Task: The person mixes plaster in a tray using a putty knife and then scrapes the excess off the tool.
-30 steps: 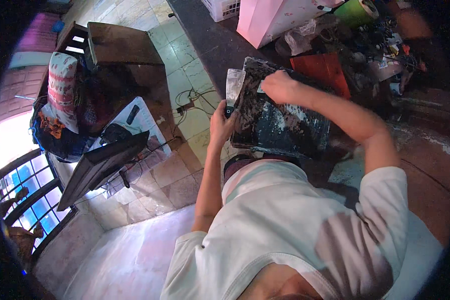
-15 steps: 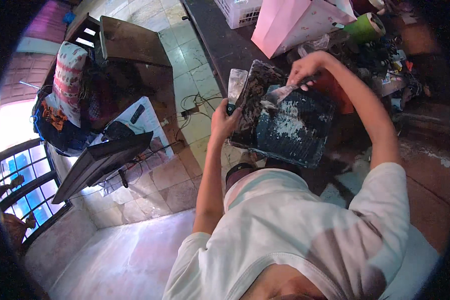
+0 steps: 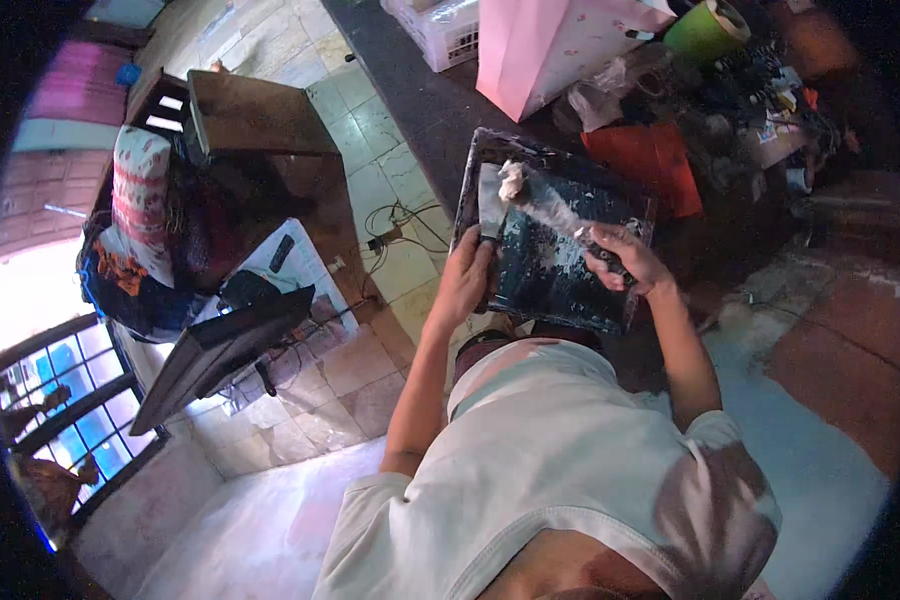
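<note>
A black, shallow tray (image 3: 520, 270) smeared with whitish residue lies in front of my body. My left hand (image 3: 466, 272) is closed round the dark handle of a wide-bladed putty knife (image 3: 491, 203) at the tray's left edge, its blade pointing away from me. Whether these fingers also grip the tray's rim, I cannot tell. My right hand (image 3: 625, 262) grips a second putty knife (image 3: 555, 213) by its dark handle, over the tray. A lump of pale paste (image 3: 511, 180) clings to that blade's tip, close beside the left blade.
Beyond the tray, a dark table (image 3: 410, 110) carries a white plastic basket (image 3: 445, 35), a pink paper bag (image 3: 535, 60), a green roll (image 3: 708, 32) and assorted clutter. A red-orange piece (image 3: 660, 165) lies by the tray. Cables (image 3: 400, 225) run over the tiled floor at left.
My right hand has come nearer me, its putty knife lifted from the tray's surface toward the left one, with paste on its tip. The tray's left part now shows less brown residue.
</note>
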`<state>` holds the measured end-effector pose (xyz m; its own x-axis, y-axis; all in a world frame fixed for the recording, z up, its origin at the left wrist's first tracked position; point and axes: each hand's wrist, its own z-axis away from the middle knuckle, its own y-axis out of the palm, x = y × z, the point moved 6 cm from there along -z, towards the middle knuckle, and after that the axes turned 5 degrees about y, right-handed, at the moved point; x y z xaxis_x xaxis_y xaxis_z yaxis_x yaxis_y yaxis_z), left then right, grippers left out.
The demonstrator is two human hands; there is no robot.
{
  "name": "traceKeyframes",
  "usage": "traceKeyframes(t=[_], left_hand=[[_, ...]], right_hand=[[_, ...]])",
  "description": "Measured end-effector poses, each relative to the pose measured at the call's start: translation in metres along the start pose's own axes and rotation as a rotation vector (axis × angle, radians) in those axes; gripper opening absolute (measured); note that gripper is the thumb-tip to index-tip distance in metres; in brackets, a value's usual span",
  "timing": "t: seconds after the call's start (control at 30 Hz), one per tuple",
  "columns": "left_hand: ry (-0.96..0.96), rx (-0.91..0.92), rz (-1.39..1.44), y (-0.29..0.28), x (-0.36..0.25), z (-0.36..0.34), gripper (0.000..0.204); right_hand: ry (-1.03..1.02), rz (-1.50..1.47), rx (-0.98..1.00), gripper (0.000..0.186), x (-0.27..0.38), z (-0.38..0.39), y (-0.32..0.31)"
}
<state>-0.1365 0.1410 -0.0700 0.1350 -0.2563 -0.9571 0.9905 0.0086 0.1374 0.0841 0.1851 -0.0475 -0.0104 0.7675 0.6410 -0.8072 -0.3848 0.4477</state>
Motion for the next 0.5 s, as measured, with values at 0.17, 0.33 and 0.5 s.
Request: traceKeyframes(t=[0.17, 0.33, 0.5], left_hand=[[0.036, 0.046, -0.21, 0.016, 0.002, -0.008, 0.025], [0.121, 0.01, -0.381, 0.015, 0.004, -0.006, 0.025], [0.129, -0.002, -0.391, 0.015, 0.015, -0.007, 0.025]], right_hand=[[0.173, -0.126, 0.007, 0.029, -0.024, 0.002, -0.019], [0.206, -0.133, -0.003, 0.031, -0.018, 0.009, -0.034], [0.098, 0.063, -0.178, 0.036, 0.001, 0.017, -0.024]])
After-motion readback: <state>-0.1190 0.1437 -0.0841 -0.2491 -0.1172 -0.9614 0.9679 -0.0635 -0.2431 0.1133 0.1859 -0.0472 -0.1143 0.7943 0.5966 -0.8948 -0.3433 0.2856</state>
